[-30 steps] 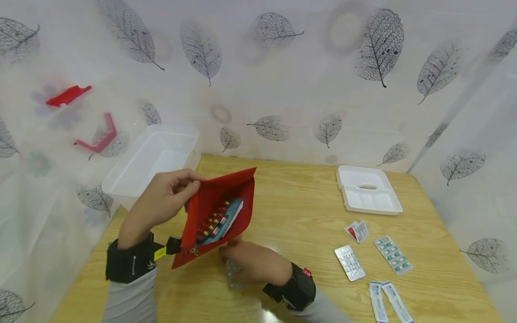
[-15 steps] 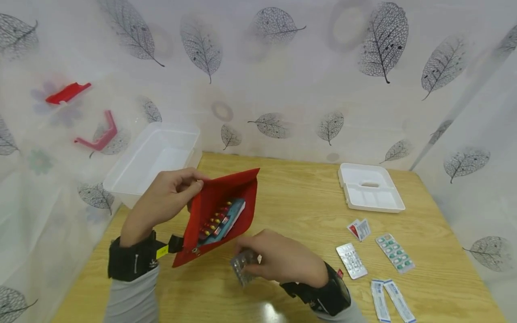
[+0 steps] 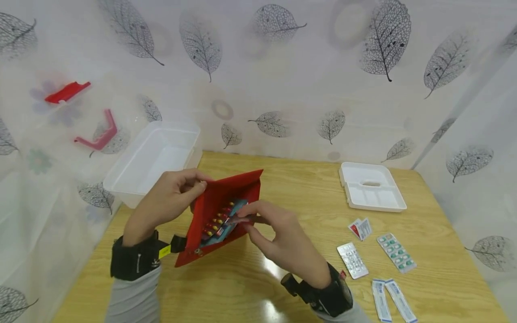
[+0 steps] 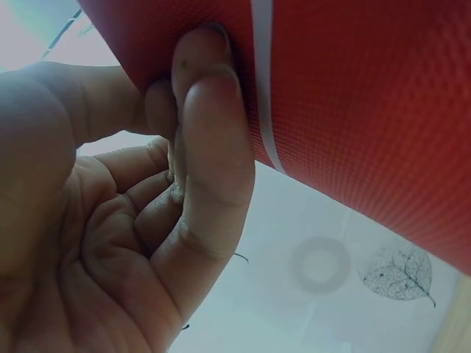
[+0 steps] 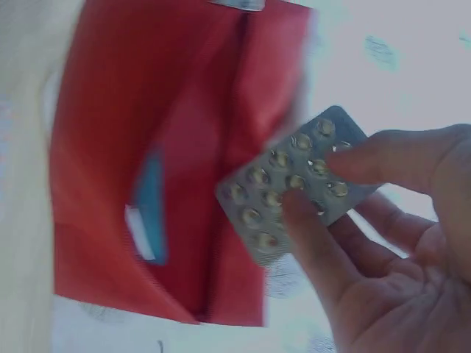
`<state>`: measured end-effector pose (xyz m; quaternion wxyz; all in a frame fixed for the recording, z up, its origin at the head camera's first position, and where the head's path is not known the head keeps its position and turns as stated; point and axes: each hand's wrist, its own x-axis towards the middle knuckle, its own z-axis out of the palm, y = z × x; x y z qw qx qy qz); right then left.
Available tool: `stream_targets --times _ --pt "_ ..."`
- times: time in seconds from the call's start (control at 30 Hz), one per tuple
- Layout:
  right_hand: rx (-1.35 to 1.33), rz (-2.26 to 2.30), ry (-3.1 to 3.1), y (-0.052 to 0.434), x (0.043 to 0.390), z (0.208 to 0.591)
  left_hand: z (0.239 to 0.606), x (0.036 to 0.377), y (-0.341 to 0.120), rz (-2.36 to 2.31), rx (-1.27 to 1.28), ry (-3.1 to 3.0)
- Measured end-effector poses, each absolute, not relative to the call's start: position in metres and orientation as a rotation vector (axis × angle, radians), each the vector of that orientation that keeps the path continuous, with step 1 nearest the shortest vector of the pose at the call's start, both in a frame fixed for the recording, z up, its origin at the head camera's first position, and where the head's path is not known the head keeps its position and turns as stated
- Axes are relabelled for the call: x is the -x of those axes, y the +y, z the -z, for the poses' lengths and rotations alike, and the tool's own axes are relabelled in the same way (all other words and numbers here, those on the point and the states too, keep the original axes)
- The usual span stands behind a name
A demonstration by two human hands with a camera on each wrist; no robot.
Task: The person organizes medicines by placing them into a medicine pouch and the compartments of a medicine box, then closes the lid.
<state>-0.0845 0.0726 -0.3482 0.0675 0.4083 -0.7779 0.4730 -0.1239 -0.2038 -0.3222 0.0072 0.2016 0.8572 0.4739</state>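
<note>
My left hand (image 3: 171, 197) pinches the upper left edge of a red pouch (image 3: 220, 190) and holds it tilted, mouth gaping, above the wooden table. Inside lie a strip of red-and-yellow capsules (image 3: 212, 226) and a flat blue item (image 3: 241, 205). Thumb and fingers of my right hand (image 3: 288, 240) pinch a silver blister pack (image 5: 254, 176) of small round pills at the pouch's mouth. Seen in the right wrist view, that pack is slanted across the pouch's opening. The left wrist view shows the left fingers (image 4: 213, 147) bent against the red material.
A deep white tub (image 3: 141, 161) stands back left, a white compartment tray (image 3: 375, 199) back right. On the table's right lie small sachets (image 3: 359, 229), a silver blister pack (image 3: 352, 261), a green-capsule blister pack (image 3: 396, 252) and two white-and-blue packets (image 3: 379, 300).
My right hand has lifted the silver blister pack from low by the table, below the pouch, up to the pouch's mouth. The left hand keeps its hold, with the pouch shifted slightly right.
</note>
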Motion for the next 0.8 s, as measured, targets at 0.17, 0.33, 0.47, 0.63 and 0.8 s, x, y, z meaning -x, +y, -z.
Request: stream_targets --times 0.17,0.33,0.47,0.63,0.8 --pt "-1.321 -1.094 -2.339 0.058 0.092 0.366 0.323 0.125 -0.2 -1.5 -0.689 2.64" --pt "-1.409 -0.982 -2.355 0.046 0.093 0.38 0.325 0.126 -0.197 -1.496 -0.728 2.622" --pt "-1.425 -1.002 -2.393 0.04 0.092 0.385 0.325 0.126 -0.197 -1.488 -0.713 2.624" --pt "-1.386 -1.077 -2.427 0.039 0.093 0.386 0.326 0.126 -0.198 -1.479 -0.708 2.633" --pt "-1.3 -1.148 -2.439 0.039 0.093 0.387 0.325 0.127 -0.199 -1.485 -0.724 2.627"
